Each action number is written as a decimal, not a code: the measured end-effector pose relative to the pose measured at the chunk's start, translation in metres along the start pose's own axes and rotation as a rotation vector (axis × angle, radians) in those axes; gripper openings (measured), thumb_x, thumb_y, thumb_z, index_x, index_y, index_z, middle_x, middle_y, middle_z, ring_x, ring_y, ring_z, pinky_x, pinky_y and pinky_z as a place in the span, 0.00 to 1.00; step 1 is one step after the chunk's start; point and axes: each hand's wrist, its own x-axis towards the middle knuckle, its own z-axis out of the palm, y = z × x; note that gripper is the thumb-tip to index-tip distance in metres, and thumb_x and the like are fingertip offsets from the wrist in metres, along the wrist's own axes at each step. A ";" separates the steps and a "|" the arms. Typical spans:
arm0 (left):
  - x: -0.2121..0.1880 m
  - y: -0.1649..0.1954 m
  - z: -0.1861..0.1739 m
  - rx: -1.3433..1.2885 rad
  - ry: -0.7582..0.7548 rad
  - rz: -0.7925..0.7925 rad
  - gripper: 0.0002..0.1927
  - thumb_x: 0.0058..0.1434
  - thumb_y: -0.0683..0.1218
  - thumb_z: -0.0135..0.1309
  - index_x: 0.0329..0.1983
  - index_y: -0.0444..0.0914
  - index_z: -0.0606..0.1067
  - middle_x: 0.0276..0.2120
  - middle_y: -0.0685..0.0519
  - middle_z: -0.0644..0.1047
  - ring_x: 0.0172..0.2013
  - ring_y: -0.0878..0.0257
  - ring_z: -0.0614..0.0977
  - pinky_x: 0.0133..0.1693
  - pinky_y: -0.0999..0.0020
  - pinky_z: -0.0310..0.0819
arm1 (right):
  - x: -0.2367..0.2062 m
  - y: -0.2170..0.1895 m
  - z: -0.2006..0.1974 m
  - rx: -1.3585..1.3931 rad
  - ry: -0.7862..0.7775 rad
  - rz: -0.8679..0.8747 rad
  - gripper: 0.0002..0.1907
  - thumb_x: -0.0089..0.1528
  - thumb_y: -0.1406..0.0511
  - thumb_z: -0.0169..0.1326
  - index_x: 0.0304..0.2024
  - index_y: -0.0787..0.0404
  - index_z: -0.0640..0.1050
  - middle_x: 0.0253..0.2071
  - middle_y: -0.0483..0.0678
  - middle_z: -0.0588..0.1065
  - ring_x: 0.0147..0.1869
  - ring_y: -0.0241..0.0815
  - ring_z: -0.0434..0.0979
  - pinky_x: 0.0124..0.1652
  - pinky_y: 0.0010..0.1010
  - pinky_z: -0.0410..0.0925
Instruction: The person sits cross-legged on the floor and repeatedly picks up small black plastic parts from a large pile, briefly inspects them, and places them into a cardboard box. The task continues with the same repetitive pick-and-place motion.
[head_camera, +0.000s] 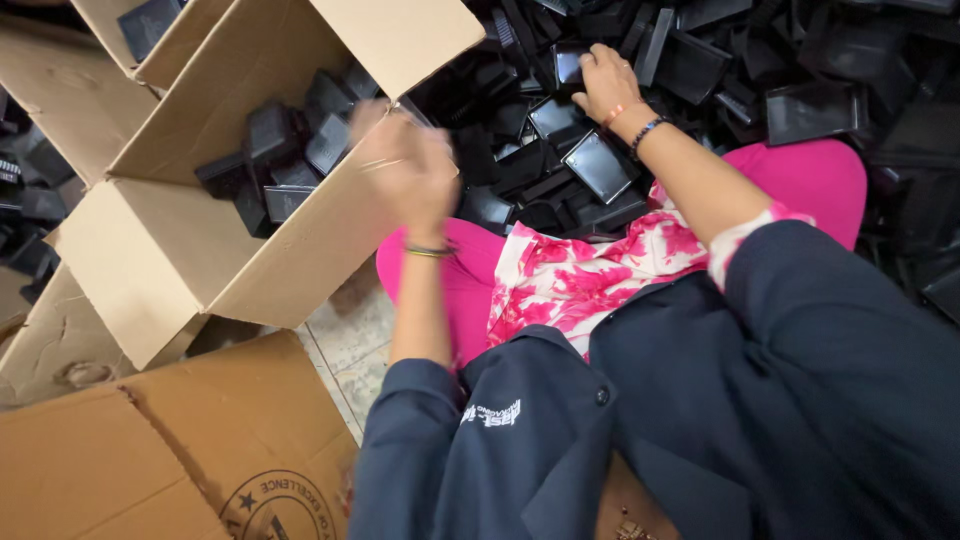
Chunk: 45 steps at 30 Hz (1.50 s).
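An open brown cardboard box (170, 240) holds black plastic pieces (285, 150). Below it lies flattened cardboard with a round black stamp (285, 505), cut off. My left hand (405, 165) blurs at the box's right edge; I cannot tell its grip. Further right, my right hand (605, 85) rests palm-down on a heap of black trays (600, 165).

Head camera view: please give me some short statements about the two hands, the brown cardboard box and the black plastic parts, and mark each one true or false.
1. The right hand rests on the pile of black plastic parts. True.
2. The open brown cardboard box is empty. False: black plastic parts lie inside it.
3. The left hand is blurred, near the box edge. True.
4. Both wrists are bare. False: each wrist wears a bracelet.
5. The person's trousers are green. False: they are bright pink.
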 end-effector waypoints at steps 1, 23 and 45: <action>-0.018 0.004 0.020 0.106 -0.226 -0.034 0.17 0.59 0.42 0.64 0.50 0.37 0.75 0.59 0.41 0.72 0.64 0.43 0.70 0.67 0.46 0.61 | 0.004 0.000 0.001 -0.037 0.004 -0.002 0.28 0.50 0.63 0.69 0.48 0.68 0.75 0.51 0.61 0.73 0.56 0.62 0.74 0.52 0.46 0.69; -0.005 0.006 0.274 0.662 -0.720 -0.057 0.40 0.42 0.52 0.75 0.56 0.37 0.70 0.52 0.48 0.70 0.53 0.51 0.73 0.51 0.50 0.71 | -0.129 0.084 -0.017 0.079 -0.119 0.481 0.40 0.52 0.44 0.70 0.53 0.62 0.71 0.50 0.68 0.71 0.51 0.70 0.74 0.50 0.51 0.70; -0.095 -0.020 0.107 -1.413 -0.478 -0.981 0.36 0.65 0.48 0.66 0.71 0.34 0.62 0.61 0.46 0.71 0.62 0.55 0.74 0.66 0.57 0.66 | -0.098 0.007 -0.078 1.147 -0.076 0.169 0.29 0.61 0.70 0.65 0.63 0.65 0.69 0.56 0.48 0.73 0.61 0.38 0.74 0.61 0.30 0.68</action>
